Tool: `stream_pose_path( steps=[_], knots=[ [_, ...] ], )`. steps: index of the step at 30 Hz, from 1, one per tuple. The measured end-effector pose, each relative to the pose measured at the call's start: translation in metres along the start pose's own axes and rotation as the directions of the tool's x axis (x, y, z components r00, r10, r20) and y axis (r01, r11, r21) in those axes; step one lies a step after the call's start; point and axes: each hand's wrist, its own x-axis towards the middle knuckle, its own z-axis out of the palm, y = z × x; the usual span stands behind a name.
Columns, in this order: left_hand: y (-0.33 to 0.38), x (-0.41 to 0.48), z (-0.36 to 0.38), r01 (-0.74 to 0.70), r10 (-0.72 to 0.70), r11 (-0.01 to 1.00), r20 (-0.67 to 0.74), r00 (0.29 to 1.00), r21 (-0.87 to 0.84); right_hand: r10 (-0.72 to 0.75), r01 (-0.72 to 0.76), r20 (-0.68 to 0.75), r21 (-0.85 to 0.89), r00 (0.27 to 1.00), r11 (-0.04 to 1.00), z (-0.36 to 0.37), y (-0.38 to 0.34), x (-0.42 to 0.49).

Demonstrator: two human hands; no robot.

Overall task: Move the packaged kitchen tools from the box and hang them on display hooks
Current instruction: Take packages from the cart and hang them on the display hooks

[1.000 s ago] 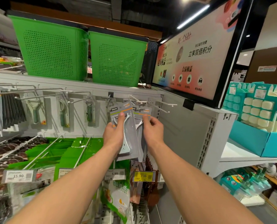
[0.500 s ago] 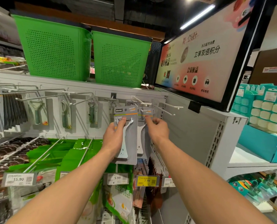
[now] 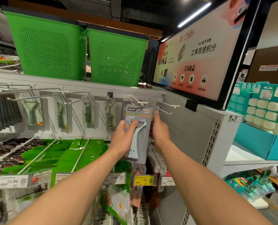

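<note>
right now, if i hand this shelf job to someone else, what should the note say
Left hand grips a packaged peeler raised to the white hooks; it looks not yet threaded on.
Right hand is at the card's right edge, grip hidden.
Another grey card sits behind it.
Other tools already hang to the left.
Left to do: hang this one; box not in view.

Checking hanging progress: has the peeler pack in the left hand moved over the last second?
Yes. The peeler pack, gripped by the left hand, has shifted right, closer to the white-tipped hooks.
</note>
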Motion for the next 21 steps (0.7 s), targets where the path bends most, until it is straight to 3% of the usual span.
stream_pose_path(
  steps=[5, 12, 15, 21],
  knots=[
    [0.004, 0.001, 0.01, 0.004, -0.004, 0.997, 0.009, 1.0, 0.083, -0.045, 0.042, 0.077, 0.036, 0.996, 0.998, -0.007, -0.003, -0.005],
    [-0.017, 0.015, 0.007, 0.035, -0.003, 0.983, -0.179, 0.984, 0.179, -0.058, 0.058, 0.101, 0.01, 0.993, 0.998, 0.002, 0.009, 0.001],
    [-0.025, 0.023, 0.001, -0.015, 0.062, 0.984, -0.261, 0.963, 0.178, -0.072, 0.071, 0.098, 0.01, 0.993, 0.997, 0.007, 0.016, 0.007],
    [-0.023, 0.031, -0.001, 0.072, -0.066, 0.994, -0.077, 0.995, 0.087, -0.089, 0.088, 0.11, 0.009, 0.99, 0.996, 0.008, 0.015, 0.005]
  ],
)
